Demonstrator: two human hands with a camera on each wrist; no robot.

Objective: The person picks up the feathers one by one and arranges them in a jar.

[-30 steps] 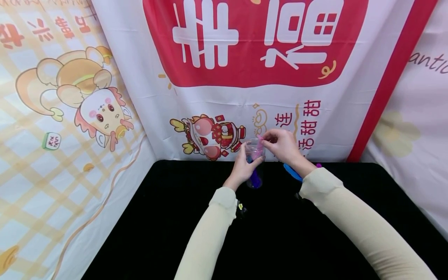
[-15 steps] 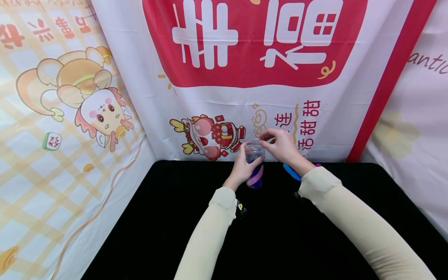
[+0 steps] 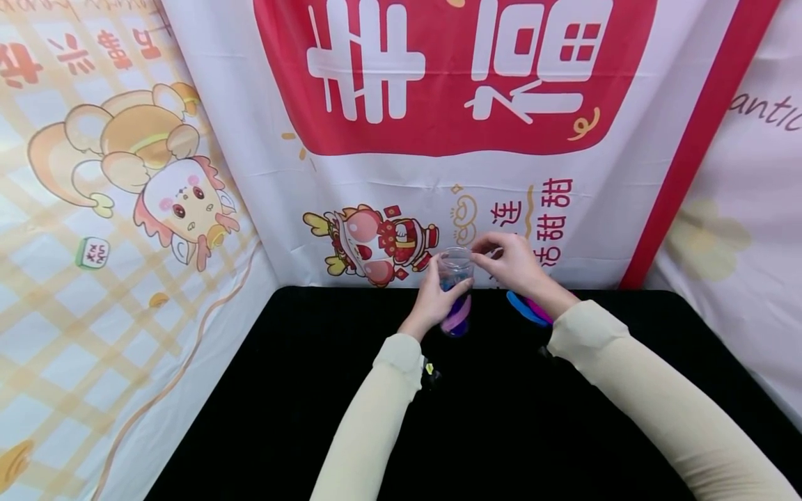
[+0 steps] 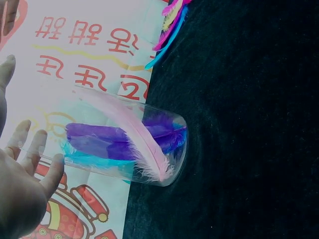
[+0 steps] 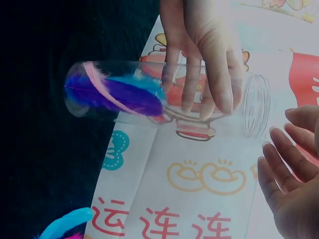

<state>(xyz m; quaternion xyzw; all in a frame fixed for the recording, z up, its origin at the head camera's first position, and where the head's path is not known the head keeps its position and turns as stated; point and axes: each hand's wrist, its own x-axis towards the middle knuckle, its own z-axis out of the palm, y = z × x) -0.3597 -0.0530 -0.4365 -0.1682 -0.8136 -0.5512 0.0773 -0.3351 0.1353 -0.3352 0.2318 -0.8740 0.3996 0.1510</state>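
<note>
My left hand (image 3: 434, 296) grips a clear jar (image 5: 234, 127) round its upper part, with the thumb across the near side. The jar stands upright near the back of the black table, its mouth uncovered. Inside it lie a pale pink feather (image 4: 142, 137), a purple feather (image 4: 97, 142) and a light blue feather (image 4: 94, 158). The pink one slants across the other two near the bottom. Beside the rim, on the right, hovers my right hand (image 3: 515, 264), its fingers loosely bent with nothing between them.
Blue and magenta feathers (image 3: 528, 308) lie on the black table (image 3: 351, 390) below my right wrist; a yellowish one (image 4: 172, 22) shows among them in the left wrist view. A printed white and red cloth (image 3: 401, 174) hangs right behind the table's back edge.
The pink feather, pinched in my right hand at the jar's mouth earlier, has dropped to the bottom of the jar. My right hand has let go and drawn slightly right; the left stays put.
</note>
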